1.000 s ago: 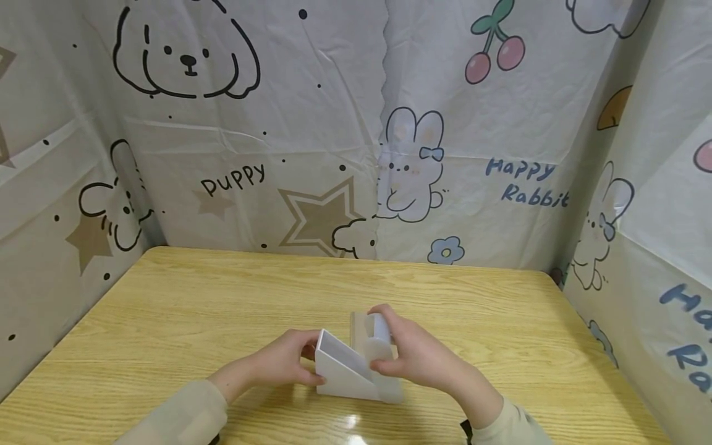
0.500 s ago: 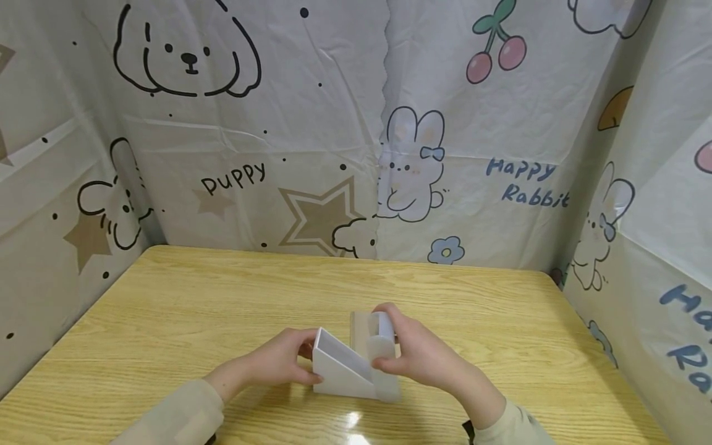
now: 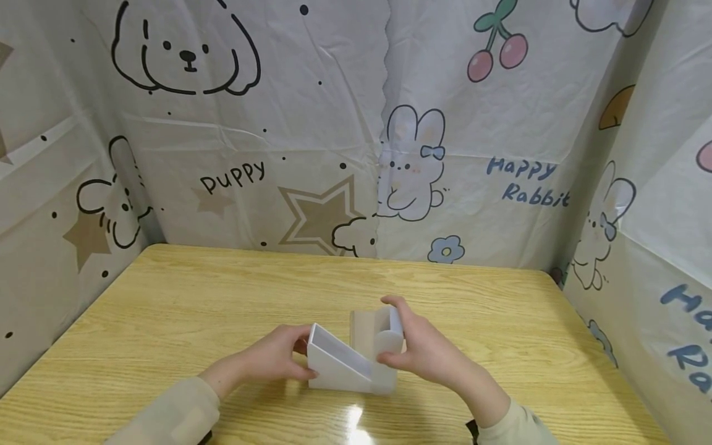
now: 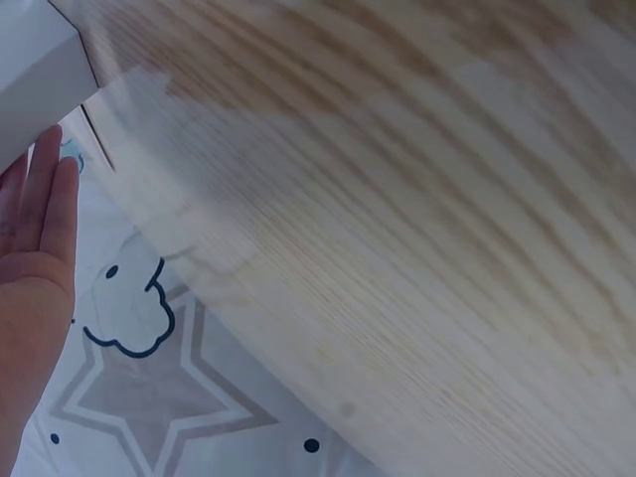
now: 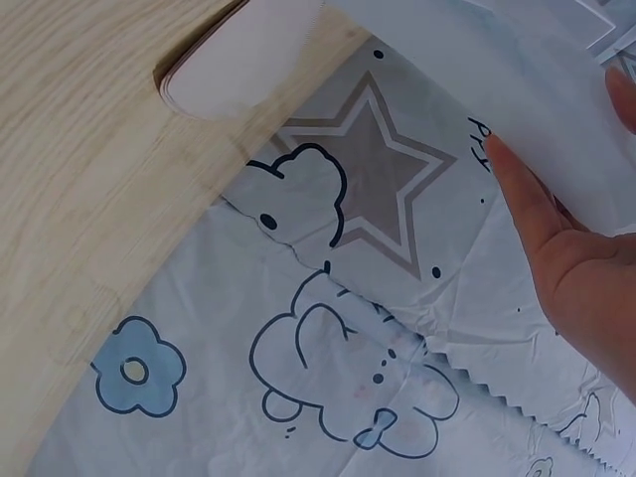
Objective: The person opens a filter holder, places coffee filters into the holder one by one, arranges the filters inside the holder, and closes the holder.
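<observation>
A white, slant-topped open box [image 3: 336, 371] stands at the near middle of the table. My left hand [image 3: 275, 355] grips its tall left end, thumb on the near side and fingers behind; the left wrist view shows those fingers against the white box [image 4: 40, 75]. My right hand [image 3: 419, 346] holds a curled, translucent white plastic piece [image 3: 389, 340] at the box's low right end, thumb in front and index finger over the top. Beside that piece rises a flat beige panel [image 3: 363, 334]. In the right wrist view the translucent plastic [image 5: 457, 70] partly covers the background near my fingers.
The wood-grain table [image 3: 222, 290] reaches back to a printed cloth [image 3: 311, 123] that hangs behind and on both sides. A pale piece with a rounded corner [image 5: 243, 65] shows over the table in the right wrist view.
The white box and my left hand have shifted slightly left and away from me. My right hand has moved a little up and right, tilting the curled plastic piece away from the beige panel.
</observation>
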`<state>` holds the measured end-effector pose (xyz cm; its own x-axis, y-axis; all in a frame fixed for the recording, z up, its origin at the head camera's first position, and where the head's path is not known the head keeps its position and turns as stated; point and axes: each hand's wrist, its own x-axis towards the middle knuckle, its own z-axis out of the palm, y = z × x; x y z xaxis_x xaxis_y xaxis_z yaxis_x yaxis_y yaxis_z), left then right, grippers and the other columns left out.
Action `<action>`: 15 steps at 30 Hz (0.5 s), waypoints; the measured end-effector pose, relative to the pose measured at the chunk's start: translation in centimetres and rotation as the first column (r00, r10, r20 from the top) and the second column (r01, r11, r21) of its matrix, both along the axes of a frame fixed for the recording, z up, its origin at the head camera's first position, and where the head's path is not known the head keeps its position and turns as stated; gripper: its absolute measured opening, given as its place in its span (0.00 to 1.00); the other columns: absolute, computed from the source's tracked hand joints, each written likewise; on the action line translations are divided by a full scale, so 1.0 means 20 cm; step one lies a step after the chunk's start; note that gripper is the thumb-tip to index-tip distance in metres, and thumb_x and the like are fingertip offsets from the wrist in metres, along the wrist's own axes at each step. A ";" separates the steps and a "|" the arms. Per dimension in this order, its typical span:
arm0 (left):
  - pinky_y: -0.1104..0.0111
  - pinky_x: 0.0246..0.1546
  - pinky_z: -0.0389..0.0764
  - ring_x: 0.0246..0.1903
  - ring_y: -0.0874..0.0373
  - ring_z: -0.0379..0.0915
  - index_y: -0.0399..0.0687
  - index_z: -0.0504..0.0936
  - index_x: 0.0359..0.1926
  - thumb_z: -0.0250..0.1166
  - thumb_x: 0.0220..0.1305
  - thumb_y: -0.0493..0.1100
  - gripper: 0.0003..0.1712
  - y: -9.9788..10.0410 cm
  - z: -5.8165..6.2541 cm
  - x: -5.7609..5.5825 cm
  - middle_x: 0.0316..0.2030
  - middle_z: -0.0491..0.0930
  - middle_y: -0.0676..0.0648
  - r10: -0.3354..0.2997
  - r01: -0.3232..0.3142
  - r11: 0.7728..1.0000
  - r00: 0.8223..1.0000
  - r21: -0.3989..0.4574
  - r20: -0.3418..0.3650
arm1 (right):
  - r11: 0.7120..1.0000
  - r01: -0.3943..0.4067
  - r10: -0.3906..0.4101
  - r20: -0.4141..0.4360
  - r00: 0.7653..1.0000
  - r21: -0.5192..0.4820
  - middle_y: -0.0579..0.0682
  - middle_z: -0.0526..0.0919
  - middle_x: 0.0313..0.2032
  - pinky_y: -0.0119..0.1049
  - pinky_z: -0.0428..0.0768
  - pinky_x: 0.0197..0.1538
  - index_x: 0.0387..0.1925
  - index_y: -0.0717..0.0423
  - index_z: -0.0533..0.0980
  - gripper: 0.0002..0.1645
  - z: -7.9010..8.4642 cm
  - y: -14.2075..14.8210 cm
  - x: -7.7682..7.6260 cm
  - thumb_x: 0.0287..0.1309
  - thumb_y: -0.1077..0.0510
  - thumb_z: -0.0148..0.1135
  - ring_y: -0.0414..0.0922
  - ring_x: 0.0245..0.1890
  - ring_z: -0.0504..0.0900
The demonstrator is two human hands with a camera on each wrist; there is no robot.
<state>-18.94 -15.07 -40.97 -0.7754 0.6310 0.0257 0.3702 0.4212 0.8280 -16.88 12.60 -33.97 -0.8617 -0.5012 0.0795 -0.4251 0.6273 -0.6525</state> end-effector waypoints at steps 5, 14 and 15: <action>0.71 0.46 0.79 0.40 0.62 0.79 0.46 0.76 0.49 0.73 0.46 0.39 0.26 -0.01 -0.01 -0.01 0.44 0.82 0.48 0.008 -0.008 1.000 1.000 -0.010 -0.016 | 1.000 0.020 -0.020 0.000 1.000 -0.004 0.55 0.78 0.41 0.32 0.80 0.36 0.64 0.60 0.54 0.49 0.00 0.01 -0.01 0.43 0.62 0.72 0.44 0.37 0.78; 0.69 0.47 0.79 0.40 0.62 0.79 0.45 0.76 0.48 0.73 0.46 0.38 0.26 -0.03 -0.01 -0.02 0.44 0.82 0.49 0.030 -0.030 1.000 0.999 -0.010 -0.027 | 0.999 0.034 -0.034 -0.019 0.999 -0.017 0.57 0.78 0.42 0.33 0.80 0.37 0.65 0.59 0.55 0.50 0.00 0.01 -0.01 0.43 0.61 0.73 0.45 0.39 0.78; 0.70 0.46 0.79 0.40 0.62 0.79 0.45 0.76 0.48 0.73 0.46 0.38 0.26 -0.03 -0.02 -0.02 0.44 0.82 0.48 0.032 -0.033 0.999 0.999 -0.011 -0.029 | 0.999 0.040 -0.040 -0.021 0.999 -0.018 0.57 0.78 0.42 0.33 0.80 0.37 0.65 0.59 0.55 0.50 -0.01 0.01 -0.01 0.43 0.61 0.73 0.45 0.39 0.78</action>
